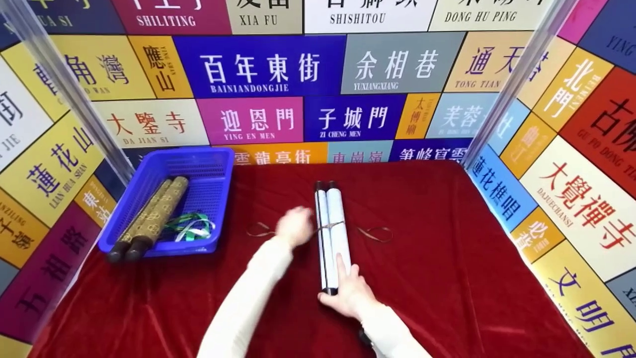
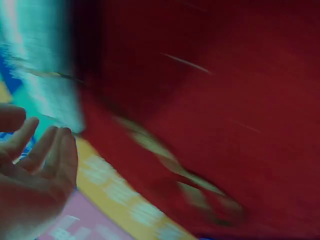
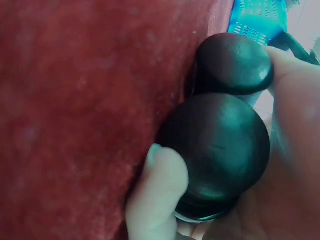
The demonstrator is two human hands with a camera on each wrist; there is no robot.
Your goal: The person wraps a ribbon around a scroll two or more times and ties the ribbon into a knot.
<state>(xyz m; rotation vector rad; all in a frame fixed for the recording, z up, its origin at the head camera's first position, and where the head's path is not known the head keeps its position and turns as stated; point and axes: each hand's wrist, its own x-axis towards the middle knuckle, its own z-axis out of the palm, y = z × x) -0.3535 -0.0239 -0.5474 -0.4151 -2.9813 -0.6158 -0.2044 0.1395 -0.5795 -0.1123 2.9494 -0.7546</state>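
A pale rolled scroll (image 1: pixel 339 243) lies lengthwise on the red cloth, its two rolls side by side with black end knobs (image 3: pixel 215 142). Around its middle runs a thin brown ribbon (image 2: pixel 150 142), with a loop spread out on either side. At the near end, my right hand (image 1: pixel 350 291) grips the scroll, thumb at the knobs and fingers along the right roll. My left hand (image 1: pixel 295 226), blurred in the head view, hovers just left of the scroll over the ribbon. Its fingers (image 2: pixel 62 155) look relaxed in the left wrist view and hold nothing.
To the left stands a blue plastic basket (image 1: pixel 226 199). Two gold-patterned rolls (image 1: pixel 154 214) lean in it, knobs over its near rim, beside green and white ribbons (image 1: pixel 191 226). Red velvet cloth (image 1: pixel 422 278) covers the table, and sign-printed panels (image 1: pixel 258 67) enclose the back and sides.
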